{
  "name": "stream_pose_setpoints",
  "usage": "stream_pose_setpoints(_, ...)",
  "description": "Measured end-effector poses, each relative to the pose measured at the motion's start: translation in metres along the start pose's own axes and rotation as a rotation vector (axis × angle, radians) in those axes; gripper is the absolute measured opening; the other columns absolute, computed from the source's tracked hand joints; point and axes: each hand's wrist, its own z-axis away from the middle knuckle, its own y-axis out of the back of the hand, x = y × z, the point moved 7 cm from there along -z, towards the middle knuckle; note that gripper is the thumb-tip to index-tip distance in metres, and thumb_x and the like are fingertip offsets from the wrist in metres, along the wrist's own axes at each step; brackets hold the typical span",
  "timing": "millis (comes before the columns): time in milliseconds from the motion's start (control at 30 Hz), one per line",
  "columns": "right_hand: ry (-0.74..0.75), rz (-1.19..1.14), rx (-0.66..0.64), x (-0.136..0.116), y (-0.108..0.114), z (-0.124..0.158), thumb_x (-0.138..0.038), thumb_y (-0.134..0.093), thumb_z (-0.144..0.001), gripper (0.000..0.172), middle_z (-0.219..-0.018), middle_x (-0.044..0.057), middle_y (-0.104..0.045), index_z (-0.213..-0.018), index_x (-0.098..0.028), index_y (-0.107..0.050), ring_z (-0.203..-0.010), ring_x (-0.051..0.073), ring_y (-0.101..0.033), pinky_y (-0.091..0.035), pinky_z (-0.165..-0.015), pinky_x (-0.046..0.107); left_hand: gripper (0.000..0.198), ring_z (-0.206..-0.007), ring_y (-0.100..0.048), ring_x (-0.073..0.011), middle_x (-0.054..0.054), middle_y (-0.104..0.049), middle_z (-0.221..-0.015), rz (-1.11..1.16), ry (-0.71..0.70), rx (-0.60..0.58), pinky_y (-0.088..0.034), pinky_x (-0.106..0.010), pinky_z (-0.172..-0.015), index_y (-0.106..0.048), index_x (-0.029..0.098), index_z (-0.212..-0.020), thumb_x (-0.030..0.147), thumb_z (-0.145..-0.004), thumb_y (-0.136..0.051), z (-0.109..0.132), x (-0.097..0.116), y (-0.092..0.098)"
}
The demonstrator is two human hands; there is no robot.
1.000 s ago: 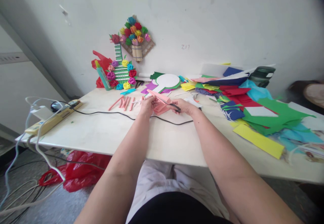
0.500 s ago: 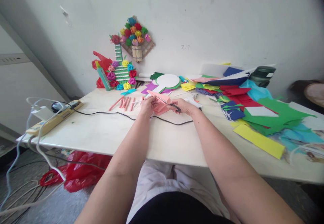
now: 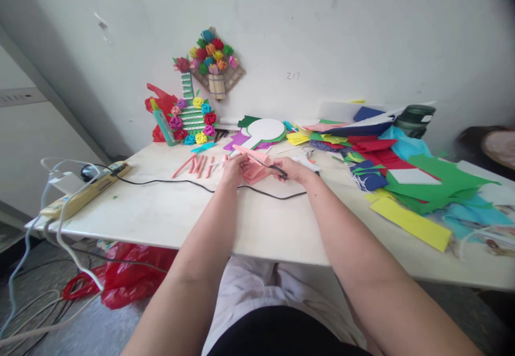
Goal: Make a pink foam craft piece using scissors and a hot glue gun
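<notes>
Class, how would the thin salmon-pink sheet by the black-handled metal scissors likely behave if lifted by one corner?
The thin salmon-pink sheet, held by the left hand, would probably sag, since it shows bends. It looks light, being so thin. It seems unlikely to roll, having broad, flattish faces.

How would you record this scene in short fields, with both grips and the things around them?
Left grip: holds pink sheet
Right grip: holds scissors that reach the pink sheet
Beside left grip: pink rolls
Across white table: black cable
Right side: loose coloured sheets
Back left: tilted green bottle, yellow tip
Against wall: multicoloured flower piece
</notes>
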Motion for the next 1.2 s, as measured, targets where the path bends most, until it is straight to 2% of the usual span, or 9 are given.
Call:
stream_pose_setpoints(200, -0.006, -0.01, 0.007, 0.0009, 0.0016, 0.0005, -0.037, -0.068, -0.066, 0.03, -0.05, -0.007, -0.044, -0.063, -0.016, -0.046, -0.038, 0.004, -0.038, -0.028, -0.037, 0.018, 0.002, -0.054, -0.06, -0.011, -0.002, -0.059, -0.058, 0.015, 0.012, 0.004, -0.053, -0.027, -0.066, -0.055, 0.011, -0.068, 0.011, -0.067, -0.056, 0.0003, 0.0015, -0.0009)
stream_pose_setpoints(633, -0.019, -0.022, 0.018, 0.0025, 0.004, 0.0003, -0.034, -0.07, -0.067, 0.026, -0.045, -0.007, -0.045, -0.068, -0.015, -0.052, -0.035, 0.004, -0.036, -0.027, -0.035, 0.017, 0.005, -0.054, -0.06, -0.0111, -0.003, -0.058, -0.056, -0.042, 0.034, 0.016, -0.053, -0.025, -0.065, -0.056, 0.012, -0.063, 0.012, -0.068, -0.053, 0.0005, 0.0015, 0.0008)
stream_pose_setpoints(967, 0.0, 0.016, 0.009, 0.0012, 0.0059, 0.0015, -0.039, -0.069, -0.069, 0.029, -0.045, -0.006, -0.047, -0.068, -0.015, -0.051, -0.036, 0.004, -0.039, -0.03, -0.035, 0.017, 0.005, -0.054, -0.059, -0.0106, -0.003, -0.058, -0.056, -0.038, 0.025, 0.016, -0.053, -0.027, -0.07, -0.055, 0.012, -0.064, 0.011, -0.068, -0.052, 0.0021, 0.0032, -0.0012)
stream_pose_setpoints(1200, -0.045, 0.044, 0.03, -0.0007, 0.0061, 0.0017, -0.04, -0.074, -0.062, 0.033, -0.045, -0.006, -0.048, -0.071, -0.015, -0.055, -0.037, 0.005, -0.04, -0.033, -0.035, 0.017, 0.004, -0.057, -0.061, -0.0127, -0.004, -0.059, -0.056, -0.042, 0.023, 0.015, -0.054, -0.03, -0.07, -0.055, 0.012, -0.064, 0.011, -0.067, -0.054, 0.0012, 0.0033, -0.0003)
